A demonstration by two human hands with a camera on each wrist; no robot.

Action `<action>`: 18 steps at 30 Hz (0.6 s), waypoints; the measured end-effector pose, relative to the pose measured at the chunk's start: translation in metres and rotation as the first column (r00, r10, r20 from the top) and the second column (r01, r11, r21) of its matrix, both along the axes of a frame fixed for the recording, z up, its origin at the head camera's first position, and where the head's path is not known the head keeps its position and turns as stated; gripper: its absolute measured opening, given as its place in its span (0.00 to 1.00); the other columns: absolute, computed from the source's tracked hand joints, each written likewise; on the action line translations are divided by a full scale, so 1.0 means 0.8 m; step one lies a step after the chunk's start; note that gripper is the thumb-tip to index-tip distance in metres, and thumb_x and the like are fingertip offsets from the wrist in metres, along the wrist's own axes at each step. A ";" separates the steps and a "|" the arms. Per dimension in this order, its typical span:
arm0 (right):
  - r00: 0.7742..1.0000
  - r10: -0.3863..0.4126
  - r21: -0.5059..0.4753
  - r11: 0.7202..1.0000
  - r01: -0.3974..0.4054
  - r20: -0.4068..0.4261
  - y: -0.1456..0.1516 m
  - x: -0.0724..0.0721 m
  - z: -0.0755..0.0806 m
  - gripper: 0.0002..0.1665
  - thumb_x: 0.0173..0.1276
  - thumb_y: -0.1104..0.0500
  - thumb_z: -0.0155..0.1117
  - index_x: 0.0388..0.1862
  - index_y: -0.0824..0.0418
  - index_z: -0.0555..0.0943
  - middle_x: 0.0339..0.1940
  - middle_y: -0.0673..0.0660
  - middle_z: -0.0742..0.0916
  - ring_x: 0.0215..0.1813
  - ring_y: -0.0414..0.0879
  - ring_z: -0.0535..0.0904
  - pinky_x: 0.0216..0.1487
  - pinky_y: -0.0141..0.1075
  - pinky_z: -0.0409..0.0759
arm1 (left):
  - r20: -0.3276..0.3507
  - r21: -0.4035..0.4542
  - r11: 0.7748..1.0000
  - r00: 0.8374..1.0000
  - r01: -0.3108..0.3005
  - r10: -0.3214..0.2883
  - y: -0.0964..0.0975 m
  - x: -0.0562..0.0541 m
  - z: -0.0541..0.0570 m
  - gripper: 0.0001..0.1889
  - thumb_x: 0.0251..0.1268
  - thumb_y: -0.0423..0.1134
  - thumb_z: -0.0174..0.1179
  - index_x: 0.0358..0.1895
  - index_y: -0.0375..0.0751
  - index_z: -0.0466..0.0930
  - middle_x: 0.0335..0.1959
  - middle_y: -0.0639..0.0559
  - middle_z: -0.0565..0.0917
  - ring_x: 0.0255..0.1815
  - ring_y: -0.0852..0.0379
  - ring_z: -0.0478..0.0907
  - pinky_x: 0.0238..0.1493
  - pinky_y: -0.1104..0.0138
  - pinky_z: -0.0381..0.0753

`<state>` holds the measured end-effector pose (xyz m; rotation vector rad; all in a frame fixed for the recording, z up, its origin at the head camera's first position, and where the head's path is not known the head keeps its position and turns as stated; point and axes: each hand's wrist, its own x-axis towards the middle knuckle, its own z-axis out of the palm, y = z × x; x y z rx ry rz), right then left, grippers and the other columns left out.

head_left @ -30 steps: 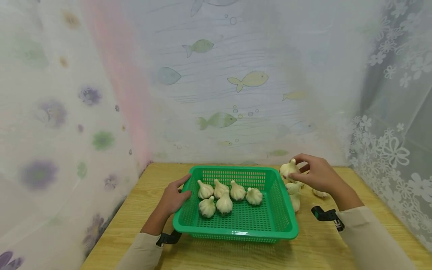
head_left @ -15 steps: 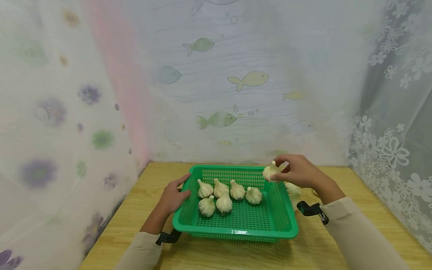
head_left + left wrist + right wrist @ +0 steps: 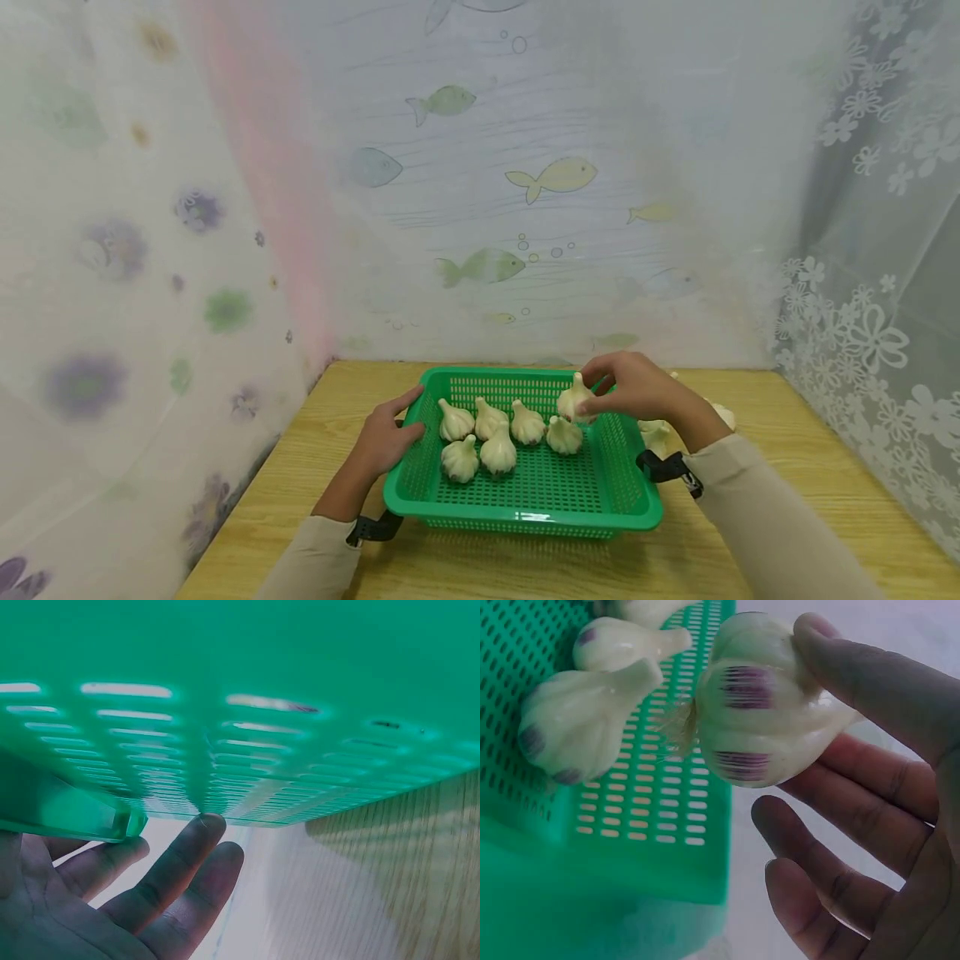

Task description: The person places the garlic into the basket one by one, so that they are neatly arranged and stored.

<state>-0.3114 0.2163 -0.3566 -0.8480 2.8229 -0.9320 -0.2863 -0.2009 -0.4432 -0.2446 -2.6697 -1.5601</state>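
A green plastic basket (image 3: pixel 525 521) sits on the table with several garlic bulbs (image 3: pixel 498 450) grouped in its left and back part. My right hand (image 3: pixel 633 387) pinches one garlic bulb (image 3: pixel 573 400) between thumb and fingers over the basket's back right. Seen from the right wrist, this held bulb (image 3: pixel 757 712) has purple streaks and a tuft of roots; the ring and little fingers stay off it. My left hand (image 3: pixel 384 433) holds the basket's left rim, its thumb on top. In the left wrist view, its other fingers (image 3: pixel 169 885) extend below the rim beside the slotted wall.
More garlic bulbs (image 3: pixel 656 437) lie on the wooden table (image 3: pixel 742 500) right of the basket, partly hidden by the right arm. A curtain with printed fish (image 3: pixel 555 177) hangs behind the table, and flowered curtains (image 3: pixel 90 383) stand at both sides.
My right hand has carried the garlic bulb leftward from beyond the basket's right rim to above its back right part, then lowered it slightly. The left hand and basket stay put.
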 end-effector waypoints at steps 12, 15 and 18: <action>0.991 0.118 -0.023 0.993 -0.117 0.064 -0.030 -0.005 -0.017 0.20 0.61 0.48 0.80 0.43 0.60 0.88 0.46 0.56 0.90 0.48 0.51 0.90 0.48 0.43 0.87 | -0.001 0.001 1.000 1.000 -0.009 0.009 0.000 0.000 -0.001 0.36 0.69 0.36 0.55 0.81 0.52 0.64 0.82 0.39 0.62 0.62 0.33 0.82 0.32 0.59 0.82; 0.993 0.114 0.009 0.993 -0.114 0.036 -0.036 -0.005 -0.019 0.21 0.60 0.46 0.80 0.46 0.57 0.89 0.49 0.55 0.91 0.52 0.53 0.89 0.51 0.47 0.86 | -0.001 0.001 1.000 1.000 -0.009 0.009 0.000 0.000 -0.001 0.36 0.69 0.35 0.55 0.81 0.52 0.64 0.82 0.39 0.62 0.61 0.33 0.82 0.32 0.59 0.82; 0.994 0.104 0.026 0.994 -0.105 0.028 -0.040 -0.003 -0.020 0.27 0.59 0.44 0.81 0.53 0.57 0.89 0.54 0.56 0.90 0.56 0.57 0.87 0.54 0.51 0.85 | -0.001 -0.001 1.000 1.000 -0.008 0.008 0.000 -0.001 -0.001 0.35 0.69 0.36 0.55 0.81 0.52 0.64 0.82 0.39 0.62 0.61 0.34 0.83 0.31 0.59 0.82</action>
